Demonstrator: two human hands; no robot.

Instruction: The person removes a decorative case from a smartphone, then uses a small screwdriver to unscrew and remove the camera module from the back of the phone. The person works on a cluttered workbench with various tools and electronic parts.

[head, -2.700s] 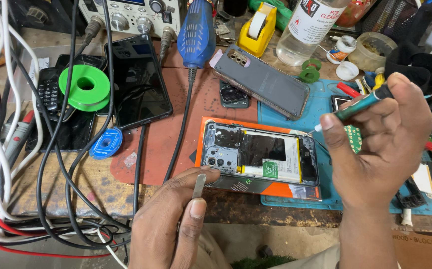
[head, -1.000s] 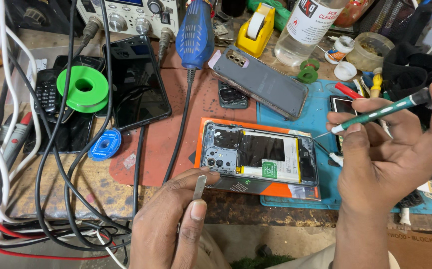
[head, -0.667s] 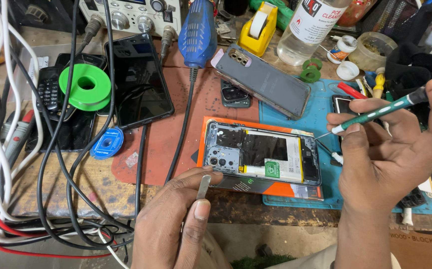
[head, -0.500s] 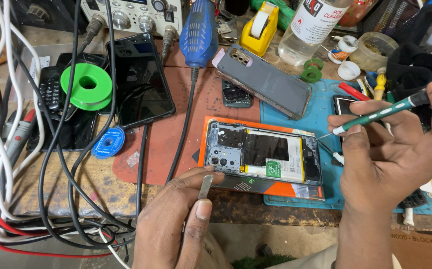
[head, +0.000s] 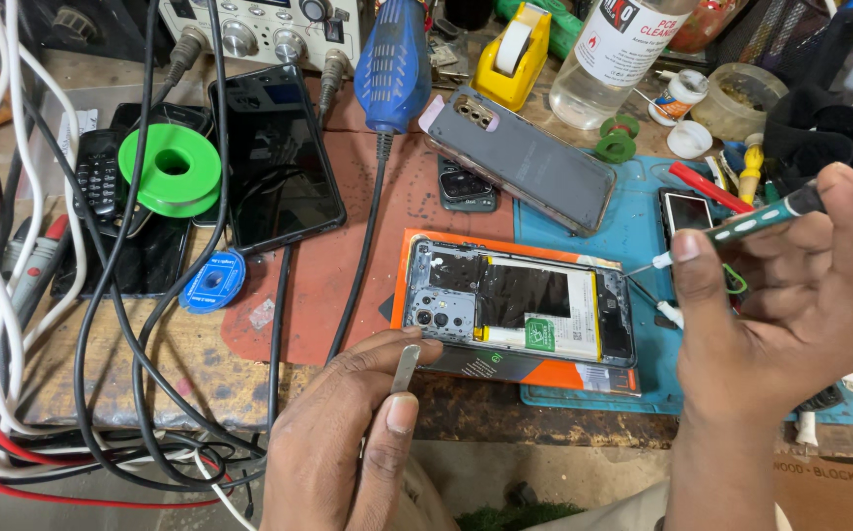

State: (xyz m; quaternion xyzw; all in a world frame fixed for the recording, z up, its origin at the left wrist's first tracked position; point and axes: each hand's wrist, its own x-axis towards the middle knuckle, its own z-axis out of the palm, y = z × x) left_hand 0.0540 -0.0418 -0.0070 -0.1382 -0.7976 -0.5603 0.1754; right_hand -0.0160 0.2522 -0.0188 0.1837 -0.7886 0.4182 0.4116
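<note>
An opened smartphone (head: 520, 303) with its back removed lies on an orange card (head: 505, 366) at the table's front. My left hand (head: 348, 442) grips a thin metal pry tool (head: 405, 367) just in front of the phone's near left corner. My right hand (head: 790, 295) is raised to the right of the phone and holds a green screwdriver (head: 741, 228), its tip pointing left toward the phone's right edge. The phone's grey back cover (head: 529, 157) lies behind it.
A green solder spool (head: 169, 169) and a dark phone (head: 274, 157) lie at the left among black, white and red cables (head: 13, 295). A blue tool handle (head: 392, 64), yellow tape dispenser (head: 517, 49) and clear bottle (head: 608, 59) stand at the back. A blue mat (head: 643, 216) lies at right.
My right hand rose from over the phone's right edge and turned the screwdriver sideways. My left hand shifted slightly right with the pry tool. The phone stayed put.
</note>
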